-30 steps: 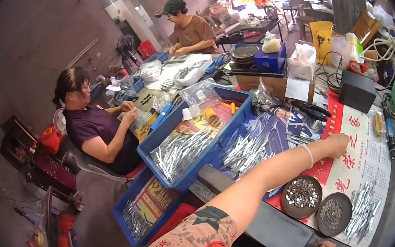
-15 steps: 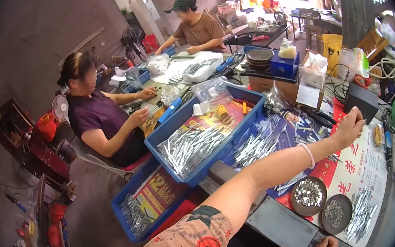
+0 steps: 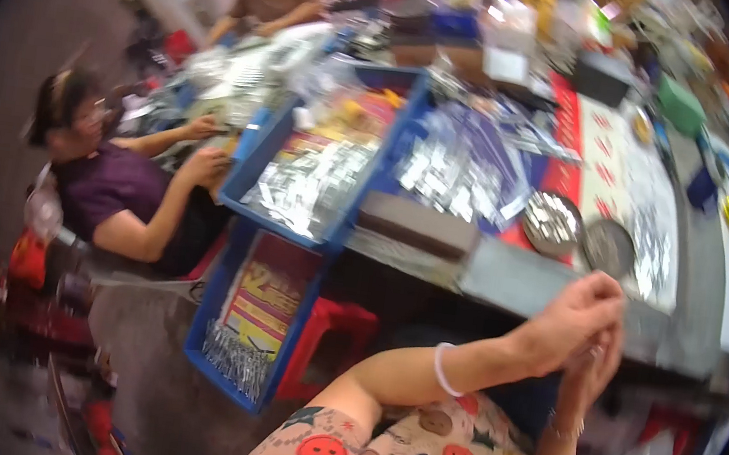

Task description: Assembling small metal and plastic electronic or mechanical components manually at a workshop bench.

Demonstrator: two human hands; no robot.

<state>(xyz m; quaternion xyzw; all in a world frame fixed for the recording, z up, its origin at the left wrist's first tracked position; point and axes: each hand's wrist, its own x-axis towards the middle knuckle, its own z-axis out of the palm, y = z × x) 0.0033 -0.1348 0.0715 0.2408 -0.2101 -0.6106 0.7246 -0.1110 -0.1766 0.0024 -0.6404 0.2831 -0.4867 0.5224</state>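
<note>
In front of my body, just past the table's near edge, my two hands meet. My left hand, on the arm with the pale band, has its fingers bent and pinched together. Against it, my right hand is closed too, fingertips touching the left ones. Whatever they hold is too small and blurred to make out. Beyond them on the table stand a round dish of shiny silver discs and a second round dish of small dull pieces. Thin silver metal strips lie to the right of the dishes.
Left of my arms, a blue tray holds metal strips; a lower blue tray has more parts. A brown block lies at the table edge, a red stool below. Two co-workers sit at the left and the far side.
My left hand has come back from the far right of the table to meet my right hand, which has risen from the table edge. The view has shifted and blurred.
</note>
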